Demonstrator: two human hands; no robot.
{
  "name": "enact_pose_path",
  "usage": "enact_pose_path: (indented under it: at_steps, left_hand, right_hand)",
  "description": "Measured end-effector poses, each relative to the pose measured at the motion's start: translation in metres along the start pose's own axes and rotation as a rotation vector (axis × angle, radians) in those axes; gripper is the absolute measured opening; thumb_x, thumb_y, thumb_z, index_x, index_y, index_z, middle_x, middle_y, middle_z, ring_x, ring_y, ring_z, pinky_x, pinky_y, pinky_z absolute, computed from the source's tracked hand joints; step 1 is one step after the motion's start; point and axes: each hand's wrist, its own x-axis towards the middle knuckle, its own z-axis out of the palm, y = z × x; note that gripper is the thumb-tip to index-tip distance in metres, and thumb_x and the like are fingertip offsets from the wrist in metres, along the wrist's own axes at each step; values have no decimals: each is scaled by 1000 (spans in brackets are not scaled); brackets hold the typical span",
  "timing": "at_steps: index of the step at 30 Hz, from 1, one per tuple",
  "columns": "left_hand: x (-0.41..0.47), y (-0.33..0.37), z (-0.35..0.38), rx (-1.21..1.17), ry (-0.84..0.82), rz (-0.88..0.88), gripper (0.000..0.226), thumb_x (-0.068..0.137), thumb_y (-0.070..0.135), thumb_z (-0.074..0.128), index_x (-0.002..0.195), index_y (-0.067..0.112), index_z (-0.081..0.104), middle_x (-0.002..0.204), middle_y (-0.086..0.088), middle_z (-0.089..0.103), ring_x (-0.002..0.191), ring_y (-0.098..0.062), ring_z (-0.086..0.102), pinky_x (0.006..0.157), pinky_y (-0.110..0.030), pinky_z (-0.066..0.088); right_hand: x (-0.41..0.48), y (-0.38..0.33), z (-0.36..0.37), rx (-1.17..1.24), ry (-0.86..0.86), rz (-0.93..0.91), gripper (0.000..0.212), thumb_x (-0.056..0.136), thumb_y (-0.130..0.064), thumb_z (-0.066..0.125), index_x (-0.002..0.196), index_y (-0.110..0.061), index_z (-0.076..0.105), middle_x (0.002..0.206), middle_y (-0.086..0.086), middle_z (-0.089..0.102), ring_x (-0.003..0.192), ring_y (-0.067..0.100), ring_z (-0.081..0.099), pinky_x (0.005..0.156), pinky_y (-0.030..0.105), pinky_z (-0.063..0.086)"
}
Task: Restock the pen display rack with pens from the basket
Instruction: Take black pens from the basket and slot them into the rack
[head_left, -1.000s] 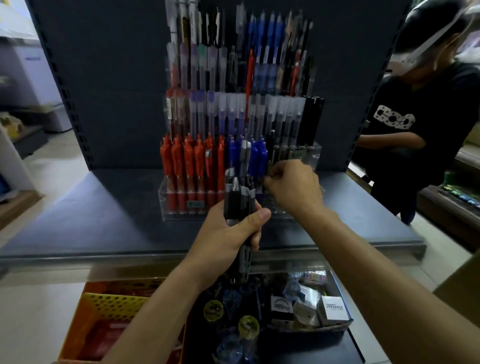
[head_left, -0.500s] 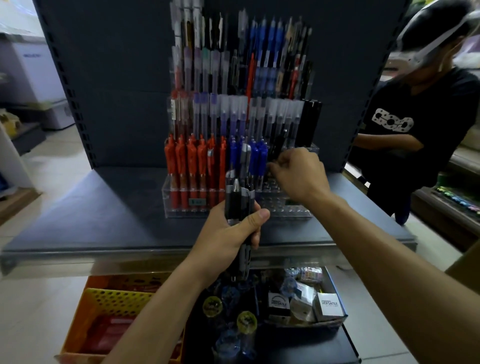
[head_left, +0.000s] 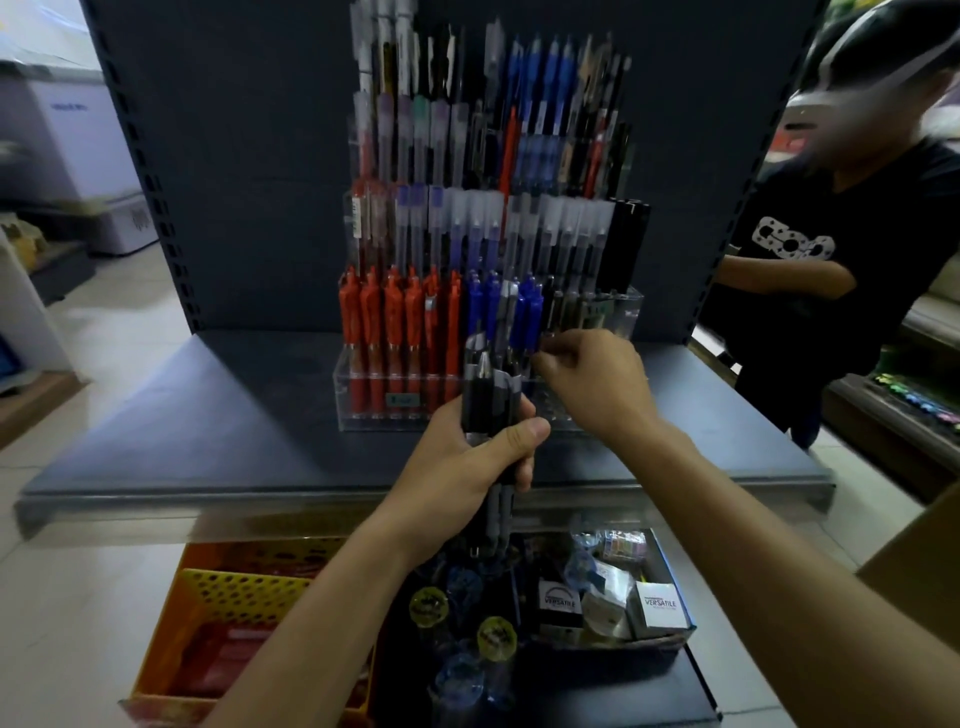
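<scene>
Gripping pens (head_left: 488, 405) (left hand (head_left: 462, 467)); right hand (head_left: 592, 384) seemingly at rack (head_left: 363, 421)

Restocking at the shelf: the pen rack (head_left: 395, 400) stands at 12 o'clock on the shelf (head_left: 208, 415), before its back panel. In front of it, my left grip (head_left: 467, 467) holds a bundle of pens (head_left: 488, 400) upright. My right grip (head_left: 597, 384), at its 2 o'clock, meets the rack's front row. Below the shelf edge, the basket (head_left: 244, 592) sits at 7 o'clock and a tray (head_left: 673, 582) of small goods at 5. A person (head_left: 841, 260) stands at 2 o'clock.
</scene>
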Motion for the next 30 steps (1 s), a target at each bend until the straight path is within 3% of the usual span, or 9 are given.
enact_pose_path:
  at_steps: [3, 5, 9, 13, 17, 22, 24, 27, 30]
  left_hand:
    - [-2, -2, -1, 16, 12, 3, 18, 91, 19, 62, 103, 7, 58, 67, -4, 58, 65, -18, 59, 69, -27, 51]
    - [-3, -3, -1, 40, 20, -1, 16, 92, 18, 63, 103, 8, 59, 66, -3, 59, 64, -18, 59, 69, -27, 51]
    - [-8, -5, 0, 37, 13, -20, 5, 93, 15, 62, 93, 10, 59, 58, -3, 53, 56, -19, 52, 60, -31, 46]
    - [-14, -9, 2, -28, 7, -66, 11, 93, 15, 63, 89, 7, 55, 54, -3, 46, 48, -18, 43, 52, -32, 39]
    - [-17, -8, 3, 22, -9, -95, 12, 91, 11, 63, 86, 6, 53, 52, -2, 45, 47, -18, 43, 51, -31, 40]
    - [-17, -7, 0, 39, -31, -102, 11, 90, 9, 65, 87, 7, 55, 52, -3, 46, 48, -19, 43, 52, -28, 41]
    - [-18, -7, -2, 46, -48, -120, 11, 89, 7, 65, 86, 7, 54, 52, -3, 46, 48, -19, 43, 53, -28, 42]
    - [-20, -10, -2, 73, -65, -142, 12, 90, 4, 63, 84, 7, 53, 52, -1, 46, 48, -18, 44, 53, -28, 42]
    - [-19, -10, -2, 58, -49, -152, 12, 92, 6, 61, 83, 9, 53, 52, 1, 46, 49, -18, 44, 54, -29, 43]
  right_hand:
    - [-16, -2, -10, 243, 102, 2, 16, 94, -31, 58, 95, -21, 71, 77, -7, 68, 74, 12, 64, 68, 33, 53]
    - [-27, -11, -22, 411, 61, -43, 26, 97, -34, 55, 86, -16, 70, 61, -7, 57, 57, 9, 52, 57, 30, 44]
    - [-49, -35, -43, 617, -230, -160, 35, 95, -43, 53, 91, -13, 72, 69, 2, 57, 60, 7, 52, 60, 22, 43]
    - [-61, -38, -37, 625, -266, -168, 11, 89, -30, 68, 93, -20, 69, 69, 5, 54, 60, 9, 51, 59, 20, 44]
    - [-64, -40, -35, 645, -209, -88, 12, 91, -31, 66, 83, -23, 66, 67, 5, 50, 58, 6, 47, 56, 17, 40]
    - [-58, -47, -43, 582, -198, -106, 20, 95, -28, 60, 77, -20, 63, 66, 3, 53, 59, 11, 47, 59, 27, 41]
    - [-52, -49, -49, 661, -124, -53, 18, 98, -27, 55, 83, -18, 62, 73, 2, 59, 64, 15, 53, 62, 32, 46]
    - [-36, -52, -66, 843, 35, 13, 15, 101, -22, 51, 88, -17, 58, 71, -4, 65, 62, 15, 61, 60, 30, 53]
    - [-23, -46, -74, 823, 191, -6, 18, 101, -21, 52, 83, -19, 52, 68, 1, 65, 59, 21, 66, 57, 34, 57]
